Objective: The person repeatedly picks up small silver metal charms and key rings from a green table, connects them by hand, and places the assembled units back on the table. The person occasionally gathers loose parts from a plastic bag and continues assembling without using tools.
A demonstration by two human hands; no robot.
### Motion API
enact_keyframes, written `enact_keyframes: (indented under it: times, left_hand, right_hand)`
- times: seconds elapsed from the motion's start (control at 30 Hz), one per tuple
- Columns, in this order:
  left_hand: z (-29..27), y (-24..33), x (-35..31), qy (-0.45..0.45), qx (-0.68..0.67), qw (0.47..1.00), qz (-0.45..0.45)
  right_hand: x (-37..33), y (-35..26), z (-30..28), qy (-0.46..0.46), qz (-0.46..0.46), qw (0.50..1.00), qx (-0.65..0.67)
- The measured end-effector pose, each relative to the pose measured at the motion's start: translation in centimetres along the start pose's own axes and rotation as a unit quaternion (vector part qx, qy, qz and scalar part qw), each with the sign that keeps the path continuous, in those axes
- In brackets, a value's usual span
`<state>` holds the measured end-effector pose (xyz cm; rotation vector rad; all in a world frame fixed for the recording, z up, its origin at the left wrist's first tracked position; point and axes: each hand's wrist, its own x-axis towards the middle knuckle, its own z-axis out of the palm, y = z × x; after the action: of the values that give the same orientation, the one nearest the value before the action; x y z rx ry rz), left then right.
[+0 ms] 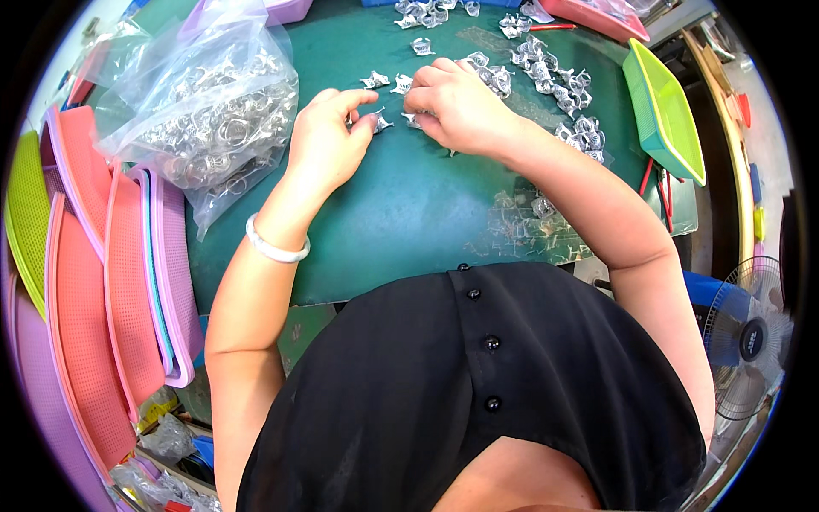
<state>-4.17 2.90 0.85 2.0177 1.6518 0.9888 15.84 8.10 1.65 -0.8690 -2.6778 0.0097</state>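
My left hand (328, 136) is over the green tabletop (384, 222), with thumb and index finger curled around a small shiny silver ring-like piece (381, 123). Close by on its right, my right hand (461, 107) is bent in a pinch. Another silver piece (411, 120) shows at its fingertips, partly hidden by them. Just beyond the hands lie loose pieces of the same kind, among them one silver piece (374, 80) past my left fingers and one (421, 46) farther back. More silver pieces (495, 78) are heaped beside my right hand.
A large clear plastic bag (213, 119) full of silver pieces sits at the left. Stacked coral and purple baskets (81, 299) stand beside the table. A yellow-green basket (674, 111) rests at the right edge, near red-handled tools (665, 192). A fan (751, 339) stands lower right.
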Motion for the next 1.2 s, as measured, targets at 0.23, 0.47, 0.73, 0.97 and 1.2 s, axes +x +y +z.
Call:
enact_keyframes:
  times: [0.23, 0.47, 0.73, 0.97, 1.2]
  left_hand:
    - [0.8, 1.7, 2.3, -0.082, 0.126, 0.988, 0.047]
    - [2.3, 3.4, 3.7, -0.14, 0.191, 0.97, 0.059]
    - [-0.2, 2.5, 4.0, -0.051, 0.136, 0.985, 0.089]
    - [-2.0, 4.5, 2.3, -0.034, -0.003, 0.991, 0.132]
    - [-2.3, 6.0, 1.3, -0.029, -0.035, 0.985, 0.168]
  right_hand:
    - [-0.8, 2.1, -1.0, 0.037, 0.038, 0.983, 0.175]
    - [-1.9, 2.9, -2.7, -0.013, 0.273, 0.824, 0.496]
    - [-2.7, 2.6, -4.1, -0.01, 0.274, 0.791, 0.548]
    - [-2.7, 1.6, -5.2, 0.002, 0.242, 0.801, 0.547]
    - [-3.3, 0.8, -6.1, 0.029, 0.212, 0.817, 0.536]
